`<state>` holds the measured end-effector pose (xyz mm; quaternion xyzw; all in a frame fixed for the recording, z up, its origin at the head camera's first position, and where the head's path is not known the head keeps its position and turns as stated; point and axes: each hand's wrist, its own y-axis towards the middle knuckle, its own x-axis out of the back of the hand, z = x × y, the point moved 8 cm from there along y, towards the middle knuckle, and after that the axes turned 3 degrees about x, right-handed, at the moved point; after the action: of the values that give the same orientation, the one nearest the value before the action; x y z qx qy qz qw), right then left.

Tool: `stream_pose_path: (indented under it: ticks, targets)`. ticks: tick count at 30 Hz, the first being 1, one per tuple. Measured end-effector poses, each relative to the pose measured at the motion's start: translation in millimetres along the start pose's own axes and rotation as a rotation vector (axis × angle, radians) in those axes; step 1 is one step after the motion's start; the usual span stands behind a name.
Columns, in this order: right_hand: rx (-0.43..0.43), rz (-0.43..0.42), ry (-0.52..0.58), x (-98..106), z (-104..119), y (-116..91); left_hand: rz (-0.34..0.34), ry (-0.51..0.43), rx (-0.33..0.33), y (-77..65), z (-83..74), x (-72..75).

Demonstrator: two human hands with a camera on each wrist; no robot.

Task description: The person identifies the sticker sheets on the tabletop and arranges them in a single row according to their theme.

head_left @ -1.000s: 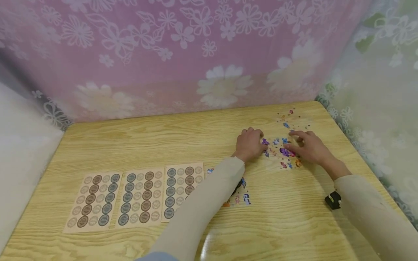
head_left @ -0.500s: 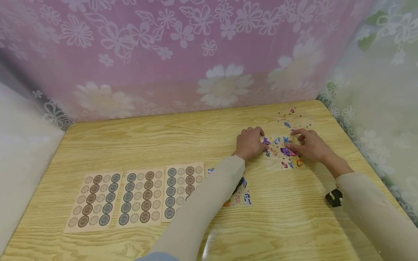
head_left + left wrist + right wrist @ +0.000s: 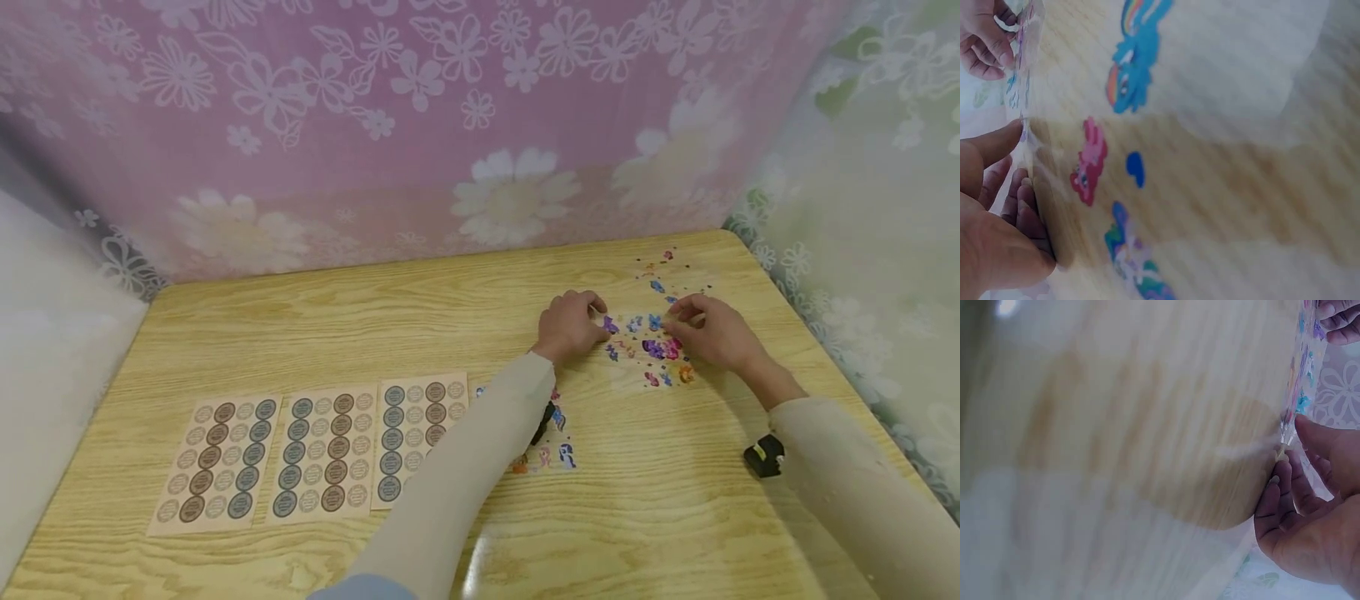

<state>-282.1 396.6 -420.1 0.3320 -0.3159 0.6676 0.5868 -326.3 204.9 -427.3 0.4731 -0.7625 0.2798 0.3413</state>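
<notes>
A clear sticker sheet (image 3: 662,348) with small colourful pony figures lies between my two hands at the table's right side. My left hand (image 3: 570,327) pinches its left edge. In the left wrist view that hand's thumb (image 3: 1007,139) meets the clear film, with the fingers curled below. Its right edge is pinched by my right hand (image 3: 711,332), thumb against fingers; the right wrist view shows the sheet (image 3: 1300,381) edge-on, seeming slightly raised. Beyond it lies another group of pony stickers (image 3: 657,286). Part of a second pony sheet (image 3: 567,457) is hidden under my left forearm.
Three tan sheets of round labels, the left (image 3: 217,467), middle (image 3: 321,457) and right (image 3: 414,417), lie in a row on the wooden table (image 3: 360,325). A pink flowered curtain (image 3: 360,167) hangs behind the table's back edge.
My right thumb has come up to the fingertips and now pinches the sheet's right edge; earlier thumb and fingers stood apart. My left hand has shifted slightly at the left edge.
</notes>
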Motion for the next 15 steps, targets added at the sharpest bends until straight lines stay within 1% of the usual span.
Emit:
stream_pose_path:
  ticks: [3, 6, 9, 12, 15]
  targets:
    - [-0.013, -0.023, -0.004, 0.3, 0.1, -1.6, -0.016, -0.094, 0.009, -0.3, 2.5, 2.4]
    - [-0.005, -0.048, -0.014, 1.5, 1.7, -2.0, -0.034, -0.201, 0.017, -1.8, 4.6, 5.6]
    - [0.0, -0.065, -0.015, 3.3, 3.0, -3.7, -0.038, -0.276, 0.006, -3.7, 4.8, 7.9]
    - [0.007, -0.082, -0.018, 6.8, 5.0, -8.3, -0.024, -0.295, -0.019, -6.2, 2.9, 8.9]
    - [0.024, -0.093, -0.003, 10.8, 8.2, -14.7, -0.003, -0.293, -0.053, -10.7, -0.4, 12.1]
